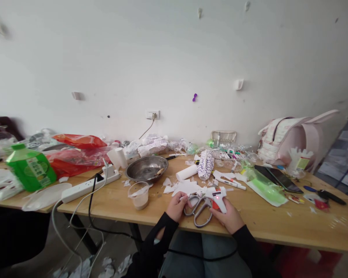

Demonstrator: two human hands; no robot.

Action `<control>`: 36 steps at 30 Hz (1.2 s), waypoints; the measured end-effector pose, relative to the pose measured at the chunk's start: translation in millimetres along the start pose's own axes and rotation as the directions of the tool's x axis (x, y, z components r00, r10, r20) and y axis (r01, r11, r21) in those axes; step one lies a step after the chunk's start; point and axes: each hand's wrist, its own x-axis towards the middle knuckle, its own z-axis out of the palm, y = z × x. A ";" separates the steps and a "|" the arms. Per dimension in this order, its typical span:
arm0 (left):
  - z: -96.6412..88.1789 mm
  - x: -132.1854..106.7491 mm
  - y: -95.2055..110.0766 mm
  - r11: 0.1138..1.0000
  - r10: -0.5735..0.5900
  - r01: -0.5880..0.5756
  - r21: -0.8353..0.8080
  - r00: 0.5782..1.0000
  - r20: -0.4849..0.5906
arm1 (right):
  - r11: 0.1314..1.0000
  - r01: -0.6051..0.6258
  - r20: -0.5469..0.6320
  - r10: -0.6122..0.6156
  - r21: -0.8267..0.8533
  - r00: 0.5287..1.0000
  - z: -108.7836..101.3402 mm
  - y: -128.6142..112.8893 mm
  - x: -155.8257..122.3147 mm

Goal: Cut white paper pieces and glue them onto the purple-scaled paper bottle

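Note:
My right hand (230,217) is wrapped round the handle of a white hot glue gun (219,196) with an orange trigger and a small red light. Its nozzle points left, towards my left hand (176,207). The fingers of that hand are pinched together near the nozzle; whatever is between them is too small to make out. Grey-handled scissors (202,225) lie between my hands at the table's front edge, their blades largely hidden. Torn white paper (186,187) lies just behind. Beyond it are a white paper roll (187,172) and a white piece with purple scale marks (205,165).
Left of my hands stand a plastic cup (139,199), a metal bowl (139,172) and a power strip (88,188) with trailing cables. A green jug (31,170) is farther left. On the right are markers (232,183), green plastic (262,185), a tablet (287,180) and a backpack (287,141).

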 end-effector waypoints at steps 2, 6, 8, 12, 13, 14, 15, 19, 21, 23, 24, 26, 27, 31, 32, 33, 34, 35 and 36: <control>-0.1 0.1 -0.2 1.000 -0.003 0.003 0.001 1.000 0.002 | 1.000 -0.004 -0.006 0.004 -0.004 1.000 0.1 -0.3 -0.1; -0.6 -0.1 -0.6 1.000 -0.006 0.006 0.001 1.000 0.003 | 1.000 -0.007 -0.010 0.006 -0.018 1.000 0.8 0.1 0.1; -0.9 -0.2 -0.8 1.000 -0.003 0.003 -0.001 1.000 0.002 | 1.000 -0.008 -0.006 0.008 -0.013 1.000 1.0 0.4 0.2; -0.4 -0.1 -1.1 1.000 -0.003 0.003 -0.008 1.000 0.000 | 1.000 -0.014 -0.009 0.014 -0.005 1.000 0.9 0.6 0.3; -0.2 -0.1 -1.0 1.000 -0.004 0.004 -0.009 1.000 0.001 | 1.000 -0.017 -0.012 0.017 -0.007 1.000 0.8 0.6 0.4; 0.1 -0.2 -0.7 1.000 -0.006 0.006 -0.010 1.000 0.003 | 1.000 -0.019 -0.013 0.019 -0.008 1.000 0.8 0.6 0.4; 0.3 -0.3 -0.4 1.000 -0.008 0.008 -0.011 1.000 0.005 | 1.000 -0.020 -0.013 0.019 -0.005 1.000 0.7 0.5 0.5; 0.7 -0.6 0.7 1.000 -0.005 0.005 -0.010 1.000 0.000 | 0.999 -0.044 -0.001 0.044 0.010 0.999 0.3 0.6 0.6; 0.6 -0.7 0.6 1.000 -0.003 0.003 -0.009 1.000 -0.004 | 0.999 -0.047 -0.002 0.047 0.013 0.999 0.4 1.1 0.7; 0.5 -0.5 0.2 1.000 -0.002 0.002 -0.006 1.000 -0.007 | 0.999 -0.029 -0.004 0.029 0.030 1.000 0.9 2.2 0.9; 0.4 -0.5 -0.1 1.000 0.000 0.000 -0.004 1.000 -0.008 | 0.999 -0.019 -0.002 0.019 0.041 1.000 1.2 3.0 1.1; 0.3 -0.3 -0.7 1.000 0.004 -0.004 0.000 1.000 -0.012 | 0.998 -0.018 0.017 0.017 0.054 1.000 1.7 4.6 1.5; 0.2 -0.3 -1.0 1.000 0.005 -0.005 0.003 1.000 -0.013 | 0.998 -0.019 0.027 0.018 0.052 0.999 1.9 5.4 1.6; 0.0 -0.3 -1.2 1.000 0.006 -0.006 0.008 1.000 -0.010 | 0.999 0.014 0.020 -0.015 0.031 1.000 1.8 5.3 1.6; 0.0 -0.3 -1.0 1.000 0.007 -0.007 0.009 1.000 -0.009 | 0.999 0.023 0.012 -0.023 0.028 1.000 1.6 4.5 1.4; 0.0 -0.4 -0.8 1.000 0.008 -0.008 0.010 1.000 -0.008 | 0.999 0.028 0.006 -0.028 0.026 1.000 1.4 3.5 1.1; 0.1 -0.5 -0.5 1.000 0.010 -0.010 0.012 1.000 -0.007 | 0.999 0.030 0.002 -0.030 0.024 1.000 1.3 2.4 0.7; 0.2 -0.6 -0.3 1.000 0.010 -0.010 0.013 1.000 -0.005 | 0.999 0.031 0.000 -0.031 0.024 1.000 1.2 1.3 0.3; 0.3 -0.6 -0.1 1.000 0.011 -0.011 0.014 1.000 -0.003 | 0.999 0.034 0.001 -0.034 0.026 0.999 1.1 0.2 0.0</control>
